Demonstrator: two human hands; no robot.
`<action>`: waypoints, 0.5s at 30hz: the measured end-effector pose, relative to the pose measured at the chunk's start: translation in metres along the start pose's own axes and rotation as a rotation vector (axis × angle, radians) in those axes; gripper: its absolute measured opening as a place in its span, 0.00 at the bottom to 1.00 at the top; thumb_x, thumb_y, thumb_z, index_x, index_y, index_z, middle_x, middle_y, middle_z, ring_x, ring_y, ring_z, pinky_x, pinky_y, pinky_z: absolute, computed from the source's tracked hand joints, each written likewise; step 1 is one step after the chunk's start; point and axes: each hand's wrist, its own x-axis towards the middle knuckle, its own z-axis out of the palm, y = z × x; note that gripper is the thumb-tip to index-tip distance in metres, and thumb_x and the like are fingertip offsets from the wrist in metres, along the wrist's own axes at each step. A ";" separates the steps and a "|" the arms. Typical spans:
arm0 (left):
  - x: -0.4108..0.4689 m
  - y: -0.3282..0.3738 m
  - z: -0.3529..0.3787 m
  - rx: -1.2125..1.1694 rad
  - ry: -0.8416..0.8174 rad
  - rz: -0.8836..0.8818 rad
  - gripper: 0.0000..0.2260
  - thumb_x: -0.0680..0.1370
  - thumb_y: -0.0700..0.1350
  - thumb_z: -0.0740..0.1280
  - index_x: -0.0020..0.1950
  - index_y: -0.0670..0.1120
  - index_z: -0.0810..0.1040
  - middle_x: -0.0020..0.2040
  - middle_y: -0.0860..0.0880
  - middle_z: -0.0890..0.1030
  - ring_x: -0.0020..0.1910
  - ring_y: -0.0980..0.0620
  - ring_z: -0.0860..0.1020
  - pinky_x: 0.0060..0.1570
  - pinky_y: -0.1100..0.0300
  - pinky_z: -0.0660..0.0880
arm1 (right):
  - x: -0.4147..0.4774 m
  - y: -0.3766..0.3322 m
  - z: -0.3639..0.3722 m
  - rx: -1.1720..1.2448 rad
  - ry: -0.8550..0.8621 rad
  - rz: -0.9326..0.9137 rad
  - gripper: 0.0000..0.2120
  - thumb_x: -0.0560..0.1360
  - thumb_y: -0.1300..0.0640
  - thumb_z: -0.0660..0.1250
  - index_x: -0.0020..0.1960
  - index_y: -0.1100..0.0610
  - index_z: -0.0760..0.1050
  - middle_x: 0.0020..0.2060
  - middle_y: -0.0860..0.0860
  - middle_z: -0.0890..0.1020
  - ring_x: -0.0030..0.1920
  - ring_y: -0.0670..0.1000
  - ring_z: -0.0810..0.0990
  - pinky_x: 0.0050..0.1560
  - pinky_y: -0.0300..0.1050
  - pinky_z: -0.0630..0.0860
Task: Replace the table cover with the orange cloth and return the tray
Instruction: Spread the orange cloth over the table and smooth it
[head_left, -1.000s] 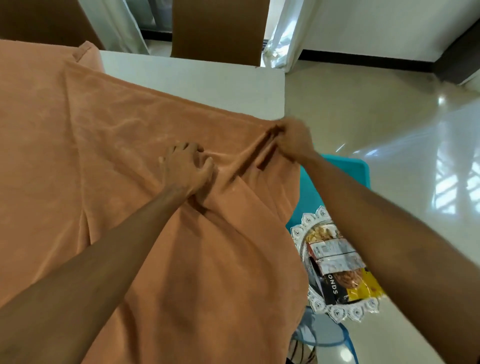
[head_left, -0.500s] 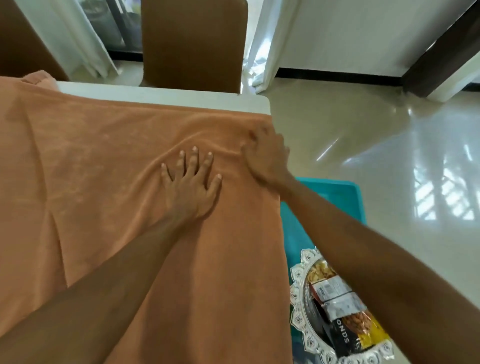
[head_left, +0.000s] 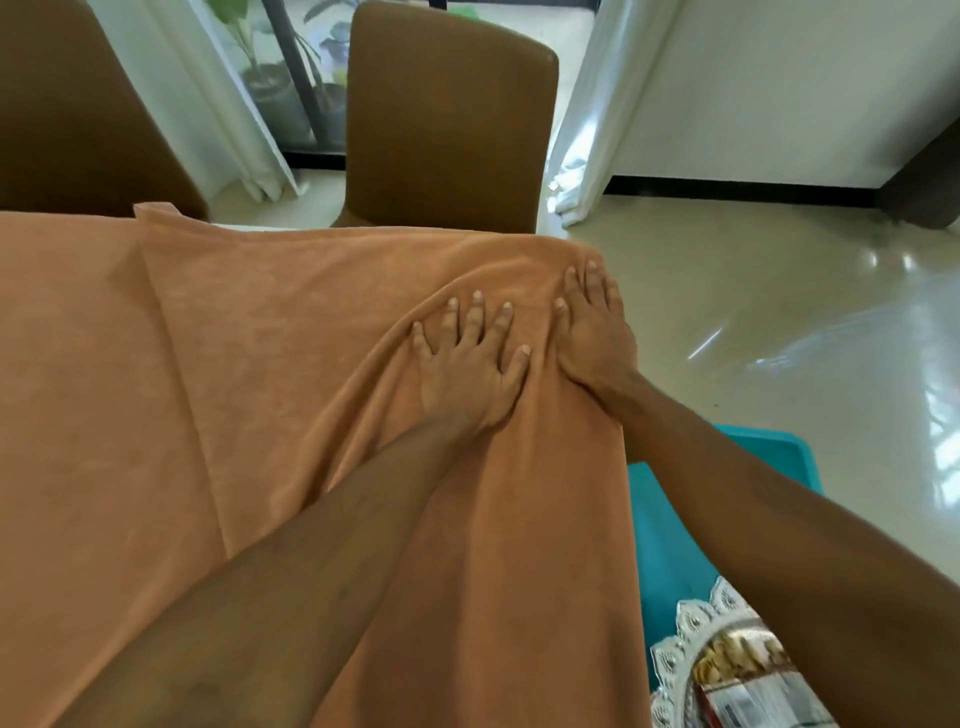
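The cloth (head_left: 234, 389) lies spread over the table (head_left: 270, 227), which shows only as a pale sliver at the far edge. The cloth's right side hangs down past the table's right edge. The left hand (head_left: 467, 364) lies flat on the cloth near the far right corner, fingers straight and fanned, gripping nothing. The right hand (head_left: 592, 338) sits just beside it on the corner itself, fingers stretched out along the edge and pressing; its thumb is hidden, so a pinch underneath cannot be ruled out.

The step in hand looks like smoothing. A long ridge runs from the left hand toward the near left. To do it well, I would keep the right hand pinning the corner and sweep the left palm flat along that ridge, pushing outward rather than dragging the cloth off the corner. The far left corner is folded up and probably needs flattening too.

The tray (head_left: 691, 621) sits low at the near right on a teal stool (head_left: 670, 545), apart from the table and not yet returned.

Count: one cloth, one tray with packets (head_left: 737, 691) too cut off to number, one stool, two hands, two chairs (head_left: 447, 119) (head_left: 67, 114) at the far side.
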 end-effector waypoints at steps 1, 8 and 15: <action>0.009 0.001 0.001 -0.003 0.000 0.008 0.29 0.80 0.66 0.43 0.81 0.61 0.47 0.82 0.51 0.47 0.81 0.46 0.44 0.74 0.33 0.40 | 0.010 0.000 0.000 0.007 0.001 -0.011 0.27 0.86 0.48 0.46 0.83 0.55 0.51 0.82 0.54 0.50 0.82 0.55 0.46 0.81 0.54 0.48; 0.055 0.014 0.003 -0.009 0.029 0.001 0.29 0.81 0.66 0.45 0.81 0.60 0.50 0.82 0.50 0.49 0.81 0.44 0.45 0.74 0.33 0.38 | 0.078 0.010 -0.003 0.053 -0.024 -0.072 0.27 0.85 0.49 0.44 0.81 0.61 0.56 0.80 0.59 0.58 0.81 0.59 0.54 0.81 0.52 0.47; 0.085 0.027 -0.013 -0.115 -0.088 0.019 0.30 0.81 0.66 0.47 0.81 0.57 0.51 0.82 0.49 0.48 0.81 0.44 0.43 0.74 0.36 0.36 | 0.108 0.014 -0.017 0.062 -0.035 0.036 0.30 0.81 0.42 0.43 0.71 0.55 0.70 0.70 0.57 0.74 0.71 0.61 0.70 0.70 0.61 0.68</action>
